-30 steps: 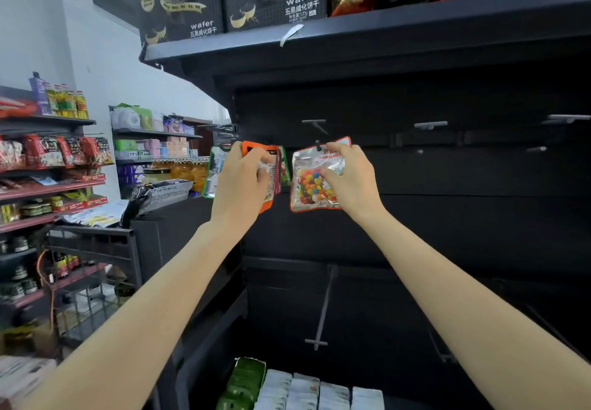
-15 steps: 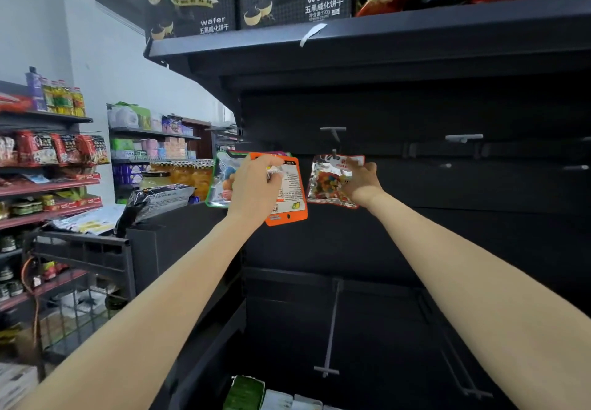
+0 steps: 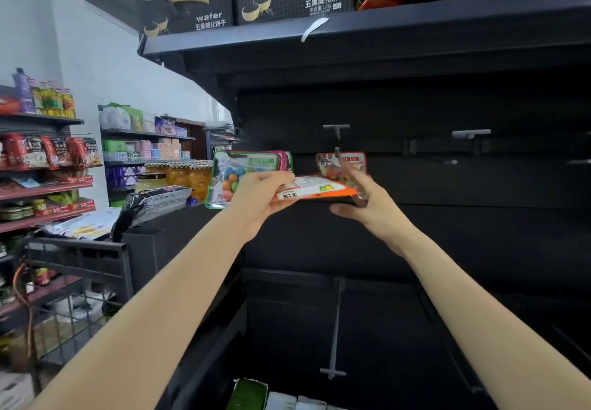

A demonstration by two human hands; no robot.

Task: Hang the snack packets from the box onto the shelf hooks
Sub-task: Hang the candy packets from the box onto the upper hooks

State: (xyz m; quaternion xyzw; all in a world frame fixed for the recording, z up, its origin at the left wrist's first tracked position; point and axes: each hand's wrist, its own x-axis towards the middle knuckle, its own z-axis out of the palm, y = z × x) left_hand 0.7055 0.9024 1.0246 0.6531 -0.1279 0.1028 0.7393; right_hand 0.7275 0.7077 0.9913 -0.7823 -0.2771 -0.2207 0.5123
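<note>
With 1 red-edged candy packet (image 3: 342, 166) on the shelf hook (image 3: 336, 141), the open right hand (image 3: 367, 208) should take the orange-edged packet (image 3: 315, 190) pinched by the left hand (image 3: 259, 197), keeping its hang-hole upward.

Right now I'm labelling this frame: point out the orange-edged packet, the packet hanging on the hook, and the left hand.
orange-edged packet (image 3: 315, 189): head view, on its white back panel.
hanging candy packet (image 3: 329, 166): head view, on its upper left printed face.
left hand (image 3: 260, 193): head view, on the back of the hand.
</note>
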